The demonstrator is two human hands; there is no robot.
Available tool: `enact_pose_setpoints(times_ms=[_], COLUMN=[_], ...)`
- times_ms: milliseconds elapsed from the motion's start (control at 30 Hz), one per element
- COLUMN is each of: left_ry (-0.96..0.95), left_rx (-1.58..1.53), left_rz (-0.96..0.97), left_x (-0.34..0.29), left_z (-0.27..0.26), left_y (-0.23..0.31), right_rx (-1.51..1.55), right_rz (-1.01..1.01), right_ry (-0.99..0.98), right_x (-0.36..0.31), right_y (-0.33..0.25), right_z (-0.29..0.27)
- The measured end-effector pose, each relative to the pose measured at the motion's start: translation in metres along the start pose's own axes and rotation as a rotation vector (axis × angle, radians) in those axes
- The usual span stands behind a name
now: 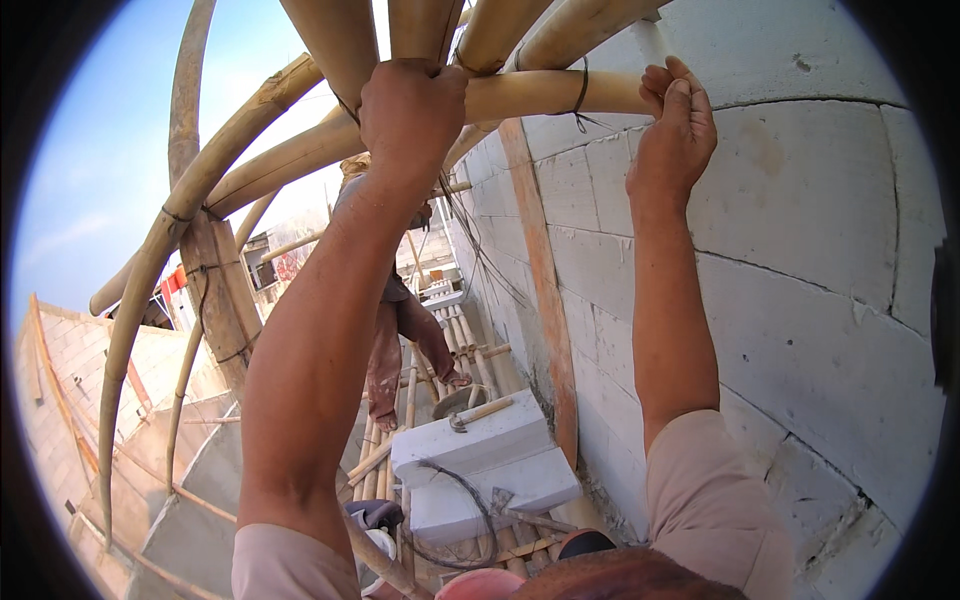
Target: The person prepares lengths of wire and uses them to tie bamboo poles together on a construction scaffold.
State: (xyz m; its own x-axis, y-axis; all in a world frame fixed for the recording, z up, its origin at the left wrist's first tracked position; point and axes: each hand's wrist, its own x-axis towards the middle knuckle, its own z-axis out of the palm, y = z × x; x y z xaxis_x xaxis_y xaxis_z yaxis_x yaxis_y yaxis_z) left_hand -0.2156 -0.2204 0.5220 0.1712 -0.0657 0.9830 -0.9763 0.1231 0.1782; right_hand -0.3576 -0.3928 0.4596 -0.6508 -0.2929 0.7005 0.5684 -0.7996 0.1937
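Observation:
Overhead, a horizontal bamboo pole (540,95) runs toward the block wall, with several thicker bamboo poles (500,30) lying across it. My left hand (412,112) is closed around the horizontal pole, just beneath those poles. At its wall-side end, my right hand (680,130) has curled fingers against the pole, thumb bent inward; the palm side is partly hidden. Between my hands, a dark wire tie (583,88) loops around the pole, its loose ends sticking out. Thin wires (475,235) dangle beside my left forearm.
A white block wall (800,190) rises close on the right, a wooden plank (540,280) against it. Below, white blocks (480,460) bearing a hammer-like tool (485,412) sit on bamboo scaffolding. Beyond stands another person (385,360). Bamboo posts (215,280) stand left, above a drop.

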Motion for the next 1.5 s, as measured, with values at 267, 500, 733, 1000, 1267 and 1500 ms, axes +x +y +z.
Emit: enact_pose_setpoints(times_ms=[267,500,733,1000,1267,1500], left_ry=[-0.082,-0.185,-0.195,-0.284,-0.377,-0.101], left_rx=[-0.318,-0.404,-0.52,-0.555,-0.643,-0.674], left_rz=[-0.271,-0.395,-0.413,-0.428,-0.402,-0.311], left_x=[0.006,0.022,0.017,0.012,-0.06,-0.053], left_z=[0.006,0.005,0.005,0.001,-0.022,0.048], left_y=[0.013,0.004,0.007,-0.002,-0.008,-0.05], right_rx=[0.346,0.214,0.136,0.088,0.041,0.041], right_rz=[0.56,0.74,0.791,0.795,0.787,0.806], right_ry=[-0.462,-0.699,-0.785,-0.838,-0.887,-0.908], right_x=[0.123,0.134,0.138,0.146,0.159,0.144], right_y=[0.052,0.072,0.081,0.088,0.083,0.089], right_z=[0.05,0.09,0.095,0.101,0.104,0.114])
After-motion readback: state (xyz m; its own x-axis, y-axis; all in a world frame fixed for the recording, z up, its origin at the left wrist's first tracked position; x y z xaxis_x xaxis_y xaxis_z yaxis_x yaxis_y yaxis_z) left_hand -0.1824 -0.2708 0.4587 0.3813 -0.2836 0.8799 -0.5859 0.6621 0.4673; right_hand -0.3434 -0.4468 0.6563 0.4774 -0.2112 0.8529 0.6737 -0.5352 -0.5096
